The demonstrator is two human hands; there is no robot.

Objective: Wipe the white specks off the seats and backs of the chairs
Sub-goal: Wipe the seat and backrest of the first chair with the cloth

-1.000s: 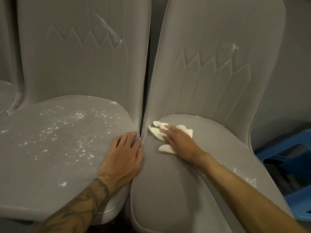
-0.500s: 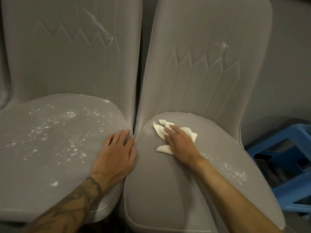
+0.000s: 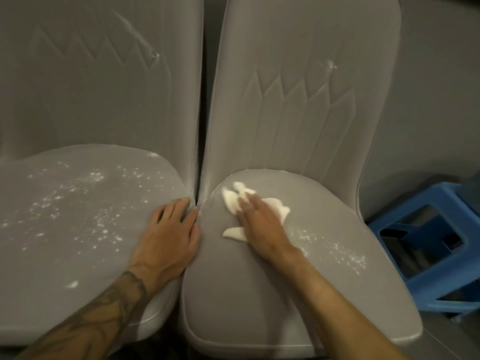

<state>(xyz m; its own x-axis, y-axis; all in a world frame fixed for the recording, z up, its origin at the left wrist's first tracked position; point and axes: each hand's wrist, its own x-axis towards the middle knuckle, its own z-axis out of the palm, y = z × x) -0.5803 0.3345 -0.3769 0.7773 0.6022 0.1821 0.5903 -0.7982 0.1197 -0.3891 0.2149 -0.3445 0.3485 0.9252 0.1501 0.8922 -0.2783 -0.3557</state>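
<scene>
On the right seat (image 3: pixel 259 294), near its rear left corner, the right hand (image 3: pixel 259 222) lies flat, fingers straight and close together, pressing a crumpled white cloth (image 3: pixel 230 203) onto the upholstery. Cloth shows ahead of the fingertips and at both sides of the hand. I log the left hand (image 3: pixel 171 235) as flat and slightly spread, palm down on the inner edge of the left seat (image 3: pixel 65 255), fingertips at the gap between the chairs, gripping nothing. White specks (image 3: pixel 337 252) lie just right of the right wrist, toward the seat's outer edge. A wider scatter (image 3: pixel 96 176) covers much of the left seat. The right back (image 3: pixel 298 113) carries one small white mark (image 3: pixel 330 64); the left back (image 3: pixel 91 105) carries a pale streak (image 3: pixel 141 38). A blue stool (image 3: pixel 446 203) stands right of the chairs.
</scene>
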